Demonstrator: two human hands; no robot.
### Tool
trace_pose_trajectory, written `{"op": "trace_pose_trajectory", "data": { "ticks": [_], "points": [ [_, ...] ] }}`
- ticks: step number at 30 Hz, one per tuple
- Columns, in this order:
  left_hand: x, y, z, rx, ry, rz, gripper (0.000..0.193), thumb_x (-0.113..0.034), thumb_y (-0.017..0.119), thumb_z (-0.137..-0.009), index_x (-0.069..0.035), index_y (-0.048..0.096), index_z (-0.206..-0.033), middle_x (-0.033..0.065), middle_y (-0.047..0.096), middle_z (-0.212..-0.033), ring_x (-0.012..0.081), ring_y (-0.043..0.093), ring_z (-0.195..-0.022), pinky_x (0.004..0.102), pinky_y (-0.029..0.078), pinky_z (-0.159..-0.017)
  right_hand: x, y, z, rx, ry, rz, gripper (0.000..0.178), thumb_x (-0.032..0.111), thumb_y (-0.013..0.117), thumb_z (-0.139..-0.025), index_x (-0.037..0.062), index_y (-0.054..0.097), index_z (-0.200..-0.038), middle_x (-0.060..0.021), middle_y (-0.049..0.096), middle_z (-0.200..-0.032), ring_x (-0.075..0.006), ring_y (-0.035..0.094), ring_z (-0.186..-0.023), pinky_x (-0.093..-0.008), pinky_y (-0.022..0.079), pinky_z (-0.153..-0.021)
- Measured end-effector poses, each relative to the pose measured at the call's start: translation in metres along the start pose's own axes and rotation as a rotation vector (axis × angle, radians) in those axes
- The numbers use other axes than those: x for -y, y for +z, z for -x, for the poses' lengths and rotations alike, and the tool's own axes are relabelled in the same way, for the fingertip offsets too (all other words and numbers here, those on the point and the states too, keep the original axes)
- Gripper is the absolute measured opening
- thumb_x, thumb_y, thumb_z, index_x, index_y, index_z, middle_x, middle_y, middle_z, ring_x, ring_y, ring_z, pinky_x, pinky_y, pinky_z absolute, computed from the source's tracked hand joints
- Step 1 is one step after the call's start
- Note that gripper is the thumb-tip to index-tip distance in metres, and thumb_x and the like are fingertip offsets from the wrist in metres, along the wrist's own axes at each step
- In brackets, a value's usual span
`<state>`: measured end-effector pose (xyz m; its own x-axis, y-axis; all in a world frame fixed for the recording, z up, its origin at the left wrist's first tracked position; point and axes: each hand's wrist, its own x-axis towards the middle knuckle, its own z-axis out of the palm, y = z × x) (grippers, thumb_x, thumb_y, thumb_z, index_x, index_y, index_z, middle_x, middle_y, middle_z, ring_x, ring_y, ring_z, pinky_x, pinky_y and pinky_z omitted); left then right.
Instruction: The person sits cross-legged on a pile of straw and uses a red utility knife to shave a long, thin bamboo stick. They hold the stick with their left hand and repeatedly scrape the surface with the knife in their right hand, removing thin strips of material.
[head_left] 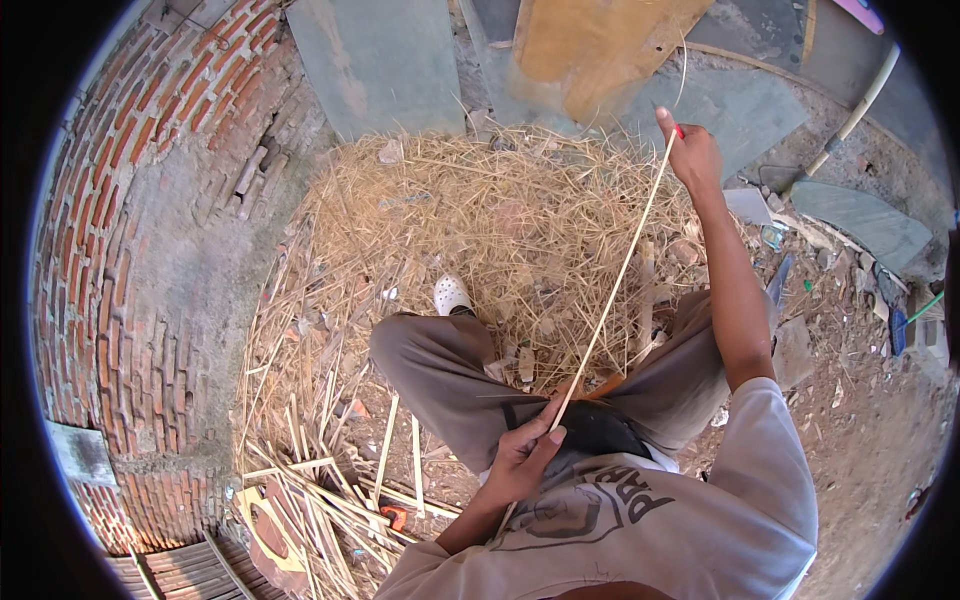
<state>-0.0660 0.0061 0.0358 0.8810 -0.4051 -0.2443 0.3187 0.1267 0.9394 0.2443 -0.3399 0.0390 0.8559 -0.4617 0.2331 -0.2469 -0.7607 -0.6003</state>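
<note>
A long, pale bamboo strip point(620, 285) slants from my lap up to the far right. Its near part is gripped by my left hand point(522, 455), fingers closed round it close to my body. My right hand point(692, 155), arm stretched out, is closed at the strip's far end on a small red-handled knife point(680, 131); most of the knife is hidden by the fingers. Beyond that hand a thin curl of bamboo point(684, 75) bends upward.
Dry shavings point(430, 215) are heaped in front of my crossed legs. Cut bamboo strips point(330, 510) lie in a loose pile at the lower left, with an orange object point(396, 517) among them. A brick wall point(140, 270) rises at left; grey sheets point(385, 65) stand at the back.
</note>
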Motion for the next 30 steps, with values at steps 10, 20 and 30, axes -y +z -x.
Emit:
{"op": "trace_pose_trajectory", "data": {
  "ticks": [10, 20, 30],
  "points": [
    [-0.010, -0.015, -0.021, -0.013, -0.107, 0.832, 0.043, -0.018, 0.038, -0.101, -0.015, 0.038, -0.143, -0.0018, 0.030, -0.045, 0.0088, 0.028, -0.038, 0.0274, 0.033, -0.055, 0.062, 0.008, 0.162, 0.319, -0.807, -0.057, 0.074, 0.081, 0.056, -0.069, 0.0080, 0.064, -0.058, -0.0091, 0.057, -0.050, -0.0266, 0.058, -0.045, -0.0384, 0.046, -0.045],
    [-0.008, -0.011, -0.020, -0.006, -0.115, 0.728, 0.043, -0.018, 0.038, -0.102, -0.014, 0.036, -0.145, -0.0032, 0.029, -0.046, 0.0079, 0.027, -0.039, 0.0267, 0.031, -0.054, 0.057, 0.019, 0.167, 0.215, -0.837, -0.102, 0.069, 0.077, 0.060, -0.069, 0.0106, 0.057, -0.051, -0.0063, 0.049, -0.043, -0.0262, 0.053, -0.039, -0.0377, 0.041, -0.042],
    [-0.007, -0.005, -0.016, 0.053, -0.104, 0.601, 0.045, -0.017, 0.038, -0.103, -0.013, 0.032, -0.147, -0.0047, 0.028, -0.049, 0.0063, 0.027, -0.041, 0.0252, 0.029, -0.053, 0.045, 0.026, 0.106, 0.160, -0.569, 0.013, 0.071, 0.076, 0.056, -0.074, 0.0066, 0.063, -0.059, -0.0111, 0.053, -0.046, -0.0295, 0.058, -0.045, -0.0412, 0.046, -0.048]
  ]
}}
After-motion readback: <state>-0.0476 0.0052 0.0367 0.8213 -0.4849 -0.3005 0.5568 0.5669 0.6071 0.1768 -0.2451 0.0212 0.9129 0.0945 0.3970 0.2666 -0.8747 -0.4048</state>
